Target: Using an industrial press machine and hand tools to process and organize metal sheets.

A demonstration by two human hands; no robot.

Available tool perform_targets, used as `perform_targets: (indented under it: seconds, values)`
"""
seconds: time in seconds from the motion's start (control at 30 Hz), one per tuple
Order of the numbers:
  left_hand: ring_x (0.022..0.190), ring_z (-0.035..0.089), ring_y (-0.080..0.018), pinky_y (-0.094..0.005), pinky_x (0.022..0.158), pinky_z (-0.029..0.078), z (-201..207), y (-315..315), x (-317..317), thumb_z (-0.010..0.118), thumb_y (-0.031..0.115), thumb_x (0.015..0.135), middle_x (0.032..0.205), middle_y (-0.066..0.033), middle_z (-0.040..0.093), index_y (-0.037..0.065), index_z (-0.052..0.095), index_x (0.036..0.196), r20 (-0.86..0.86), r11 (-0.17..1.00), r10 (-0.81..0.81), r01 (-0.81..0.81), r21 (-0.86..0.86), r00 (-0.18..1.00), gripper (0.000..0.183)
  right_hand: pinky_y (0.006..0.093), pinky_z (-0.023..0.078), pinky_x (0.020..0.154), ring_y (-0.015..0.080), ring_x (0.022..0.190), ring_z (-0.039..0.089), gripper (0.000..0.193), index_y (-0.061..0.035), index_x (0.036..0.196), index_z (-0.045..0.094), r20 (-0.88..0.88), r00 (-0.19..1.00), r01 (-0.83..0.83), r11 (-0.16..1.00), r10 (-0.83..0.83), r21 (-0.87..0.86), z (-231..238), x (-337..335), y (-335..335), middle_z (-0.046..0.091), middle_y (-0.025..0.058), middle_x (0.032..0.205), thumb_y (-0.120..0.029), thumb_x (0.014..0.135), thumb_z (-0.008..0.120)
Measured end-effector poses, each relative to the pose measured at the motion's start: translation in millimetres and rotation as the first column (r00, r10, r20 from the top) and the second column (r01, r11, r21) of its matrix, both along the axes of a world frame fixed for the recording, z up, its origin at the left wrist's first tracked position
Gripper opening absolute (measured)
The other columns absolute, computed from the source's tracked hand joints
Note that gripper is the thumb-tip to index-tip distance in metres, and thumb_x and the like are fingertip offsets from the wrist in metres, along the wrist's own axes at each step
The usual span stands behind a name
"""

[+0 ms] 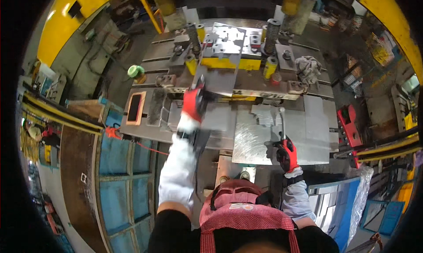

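Observation:
My left hand (194, 104), in a red and black glove with a white sleeve, is closed on the near left edge of a flat grey metal sheet (219, 79). The sheet slants away from me, its far part over the bright die block (253, 55) of the press. My right hand (287, 155), gloved alike, is wrapped round a slim metal rod with a rounded tip (282, 120). That rod points away from me over a shiny metal plate (251, 143). Left of its tip lie several notched flat metal pieces (264, 115).
Coil-spring posts (273, 35) and yellow cylinders (270, 68) flank the die. A crumpled rag (308, 68) lies right of it. On the left bench rests a dark phone-like slab (134, 107). A red holder (349, 127) stands at right; a blue-panelled cabinet (115, 158) at left.

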State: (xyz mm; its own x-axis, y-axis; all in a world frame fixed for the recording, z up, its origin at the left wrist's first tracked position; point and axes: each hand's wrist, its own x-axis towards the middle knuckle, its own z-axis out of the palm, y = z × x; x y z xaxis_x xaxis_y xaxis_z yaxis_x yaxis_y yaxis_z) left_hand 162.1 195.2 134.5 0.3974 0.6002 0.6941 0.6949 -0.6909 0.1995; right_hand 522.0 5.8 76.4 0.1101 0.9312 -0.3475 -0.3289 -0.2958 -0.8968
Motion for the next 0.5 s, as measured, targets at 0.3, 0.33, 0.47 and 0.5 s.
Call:
perform_targets:
  seconds: [0.3, 0.33, 0.47, 0.5]
  values:
    - [0.069, 0.059, -0.0258, -0.0345, 0.069, 0.045, -50, -475, -172, 0.056, 0.005, 0.078, 0.079, -0.0144, 0.059, -0.002, 0.06, 0.092, -0.01, 0.424, 0.735, -0.471, -0.774, 0.678, 0.016, 0.022, 0.035, 0.041, 0.0077, 0.046, 0.043, 0.019, -0.0098, 0.094, 0.055, 0.017, 0.963, 0.269, 0.963, -0.269, 0.013, -27, -13, -9, 0.052, -0.0007, 0.066, -0.023, 0.082, 0.059]
    - [0.069, 0.058, -0.0227, -0.0331, 0.069, 0.046, -46, -503, -182, 0.055, 0.007, 0.08, 0.079, -0.0124, 0.059, -0.002, 0.059, 0.091, 0.078, 0.37, 0.814, -0.41, -0.834, 0.576, 0.015, 0.022, 0.033, 0.04, 0.0076, 0.045, 0.042, 0.015, -0.0111, 0.088, 0.055, 0.055, 0.944, 0.325, 0.946, -0.325, 0.013, -35, -9, -8, 0.05, -0.0018, 0.063, -0.023, 0.081, 0.06]
    - [0.081, 0.056, -0.0179, -0.0301, 0.078, 0.043, -11, -565, -226, 0.046, 0.022, 0.088, 0.096, -0.0092, 0.058, 0.0, 0.052, 0.109, 0.575, 0.578, 0.814, -0.012, -0.816, 0.083, 0.03, 0.0226, 0.031, 0.038, 0.0076, 0.042, 0.038, 0.013, -0.0124, 0.088, 0.053, 0.091, 0.952, 0.294, 0.956, -0.294, 0.011, -25, -19, -8, 0.041, -0.0033, 0.057, -0.021, 0.08, 0.06]
    - [0.085, 0.055, -0.0174, -0.0296, 0.081, 0.042, 5, -566, -247, 0.044, 0.026, 0.09, 0.102, -0.0087, 0.057, 0.002, 0.049, 0.114, 0.773, 0.769, 0.633, 0.142, -0.623, -0.041, 0.035, 0.0225, 0.033, 0.038, 0.0079, 0.042, 0.04, 0.018, -0.0116, 0.094, 0.054, 0.092, 0.949, 0.3, 0.953, -0.303, 0.04, -28, -18, -10, 0.044, -0.0026, 0.057, -0.022, 0.081, 0.059]
